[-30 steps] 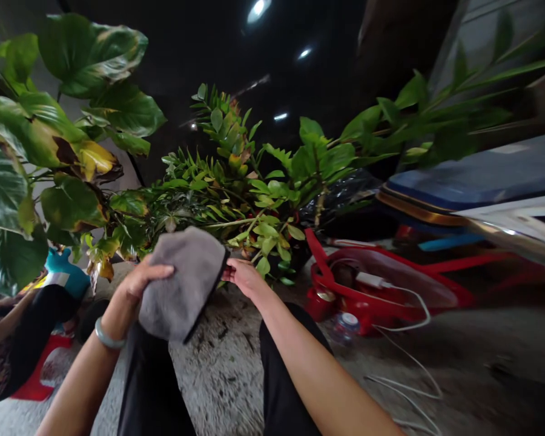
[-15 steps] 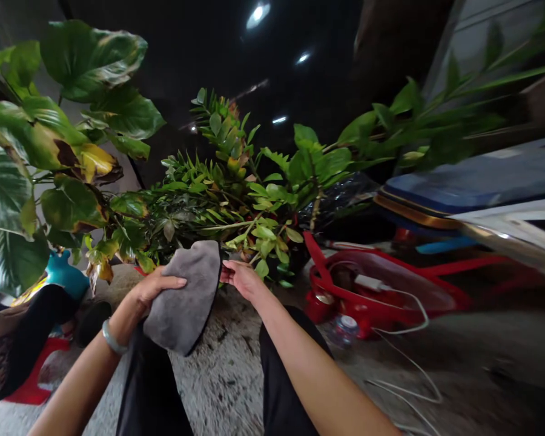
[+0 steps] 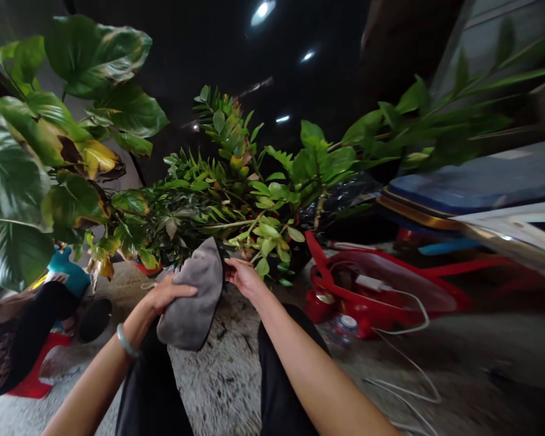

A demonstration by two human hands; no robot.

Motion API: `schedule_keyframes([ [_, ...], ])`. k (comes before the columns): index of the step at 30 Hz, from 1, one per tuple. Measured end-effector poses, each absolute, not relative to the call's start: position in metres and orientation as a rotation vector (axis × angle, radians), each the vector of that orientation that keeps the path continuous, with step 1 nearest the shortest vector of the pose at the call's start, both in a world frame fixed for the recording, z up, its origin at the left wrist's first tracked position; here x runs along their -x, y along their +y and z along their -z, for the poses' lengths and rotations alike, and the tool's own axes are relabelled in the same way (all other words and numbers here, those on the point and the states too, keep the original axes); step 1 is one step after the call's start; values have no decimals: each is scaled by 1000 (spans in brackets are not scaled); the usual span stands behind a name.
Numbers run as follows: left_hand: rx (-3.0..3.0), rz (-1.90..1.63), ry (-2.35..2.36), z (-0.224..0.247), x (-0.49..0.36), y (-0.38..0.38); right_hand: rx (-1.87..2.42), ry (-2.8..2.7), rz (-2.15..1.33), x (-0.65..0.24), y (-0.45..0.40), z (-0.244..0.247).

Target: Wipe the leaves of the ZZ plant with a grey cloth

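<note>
A soft grey cloth piece (image 3: pixel 193 309) with a pointed top hangs over my knees. My left hand (image 3: pixel 170 295) grips it from its left side, the thumb lying across its front and the other fingers hidden behind it. A pale bangle circles my left wrist. Just beyond the cloth's right edge is my right hand (image 3: pixel 243 275), its fingers bent toward the cloth; whether the fingertips hold its edge is too small to tell.
Leafy plants (image 3: pixel 263 200) spread ahead and to the left. A red plastic basket (image 3: pixel 390 309) with a white cable stands at the right, beside a small clear jar (image 3: pixel 346 327). Another person's dark-clothed leg (image 3: pixel 36 327) shows at the left.
My left hand has moved slightly right and the grey piece has turned and folded narrower, its dark edge now less visible. My right hand has barely moved.
</note>
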State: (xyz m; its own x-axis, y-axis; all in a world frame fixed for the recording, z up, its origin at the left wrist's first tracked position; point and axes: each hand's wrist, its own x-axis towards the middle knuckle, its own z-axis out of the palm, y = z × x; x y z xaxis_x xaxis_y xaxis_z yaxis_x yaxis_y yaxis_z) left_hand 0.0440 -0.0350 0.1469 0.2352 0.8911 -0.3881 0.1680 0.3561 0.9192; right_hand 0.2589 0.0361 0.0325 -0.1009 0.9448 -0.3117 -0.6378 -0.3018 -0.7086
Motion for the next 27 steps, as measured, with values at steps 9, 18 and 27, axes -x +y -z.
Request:
schedule_keyframes([
  [9, -1022, -1337, 1098, -223, -46, 0, 927, -511, -1714, -256, 34, -36],
  [18, -1098, -599, 1223, -142, -36, -64, 904, -462, -1700, -260, 38, -27],
  [27, -1101, -1391, 1174, -224, -23, -28, 919, -476, -1677, -253, 35, -36],
])
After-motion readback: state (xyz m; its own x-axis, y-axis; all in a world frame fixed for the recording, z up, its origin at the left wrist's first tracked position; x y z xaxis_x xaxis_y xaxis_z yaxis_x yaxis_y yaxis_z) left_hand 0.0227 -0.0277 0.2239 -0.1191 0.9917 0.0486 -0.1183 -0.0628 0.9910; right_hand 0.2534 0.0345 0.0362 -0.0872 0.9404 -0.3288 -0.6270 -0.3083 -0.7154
